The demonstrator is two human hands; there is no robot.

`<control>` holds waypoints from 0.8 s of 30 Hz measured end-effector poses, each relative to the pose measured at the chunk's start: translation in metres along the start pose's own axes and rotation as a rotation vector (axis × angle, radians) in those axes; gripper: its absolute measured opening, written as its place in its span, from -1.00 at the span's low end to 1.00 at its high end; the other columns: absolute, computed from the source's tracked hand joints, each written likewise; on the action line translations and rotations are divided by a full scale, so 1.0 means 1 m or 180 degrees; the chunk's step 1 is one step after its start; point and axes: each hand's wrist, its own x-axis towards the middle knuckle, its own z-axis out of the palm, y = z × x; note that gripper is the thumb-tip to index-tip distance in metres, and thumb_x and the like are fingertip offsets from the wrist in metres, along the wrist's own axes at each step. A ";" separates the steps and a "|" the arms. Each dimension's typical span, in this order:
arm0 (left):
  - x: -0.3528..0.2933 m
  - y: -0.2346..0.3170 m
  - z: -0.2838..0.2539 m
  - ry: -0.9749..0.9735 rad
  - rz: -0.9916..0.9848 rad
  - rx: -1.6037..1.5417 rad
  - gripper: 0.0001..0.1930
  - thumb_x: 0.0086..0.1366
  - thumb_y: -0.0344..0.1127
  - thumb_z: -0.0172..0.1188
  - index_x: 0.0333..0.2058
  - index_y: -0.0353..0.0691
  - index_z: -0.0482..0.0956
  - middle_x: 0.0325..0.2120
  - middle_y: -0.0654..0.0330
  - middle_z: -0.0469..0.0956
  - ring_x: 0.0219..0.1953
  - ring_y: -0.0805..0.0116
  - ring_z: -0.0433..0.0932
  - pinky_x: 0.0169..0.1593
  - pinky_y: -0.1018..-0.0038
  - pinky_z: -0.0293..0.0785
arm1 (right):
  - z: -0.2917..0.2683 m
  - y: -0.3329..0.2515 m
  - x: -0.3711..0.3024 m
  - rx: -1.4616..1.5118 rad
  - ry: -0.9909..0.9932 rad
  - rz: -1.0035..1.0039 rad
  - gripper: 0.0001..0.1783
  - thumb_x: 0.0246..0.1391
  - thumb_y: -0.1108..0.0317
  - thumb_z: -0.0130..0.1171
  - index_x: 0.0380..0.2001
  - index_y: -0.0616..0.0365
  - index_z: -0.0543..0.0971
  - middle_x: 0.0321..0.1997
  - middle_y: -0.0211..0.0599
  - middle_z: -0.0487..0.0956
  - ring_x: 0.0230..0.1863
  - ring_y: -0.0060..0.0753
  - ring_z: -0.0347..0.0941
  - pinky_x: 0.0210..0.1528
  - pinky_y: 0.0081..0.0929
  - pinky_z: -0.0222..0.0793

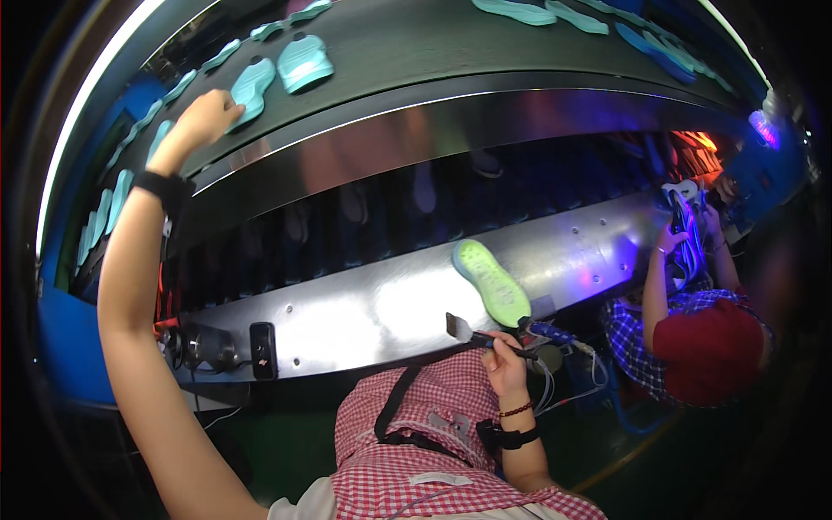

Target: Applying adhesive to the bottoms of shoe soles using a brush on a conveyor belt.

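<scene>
My left arm stretches up over the dark conveyor belt (416, 54). At the belt's left, my left hand (208, 120) is closed, fingers curled at the near end of a turquoise shoe sole (253, 87); the fingertips are partly hidden. Right beside that sole lies another turquoise sole (304, 63). Low in front of my body, my right hand (505, 368) grips a flat brush (463, 328) by its dark handle, bristles pointing left. Just beyond the brush, a yellow-green sole (494, 284) with a pale blue rim rests on the metal bench (381, 303).
More turquoise soles (517, 10) line the belt, and a blue one (654, 54) lies at far right. A phone (263, 350) and a metal cup (211, 347) stand at the bench's left. On the right, a co-worker (706, 347) handles a shoe part (687, 230). Shoes fill a dark shelf underneath.
</scene>
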 end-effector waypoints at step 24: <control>-0.346 0.098 0.234 -0.2028 -0.1447 -0.8861 -0.08 0.03 0.47 -0.28 0.12 -0.23 0.15 -0.01 -0.11 0.29 0.00 -0.07 0.32 0.04 0.03 0.28 | 0.126 0.060 -0.035 -0.0960 -0.1117 -0.0117 -0.80 -0.11 0.60 0.12 -0.31 0.36 0.50 -0.29 -0.12 0.54 -0.27 -0.43 0.47 -0.16 -0.56 0.37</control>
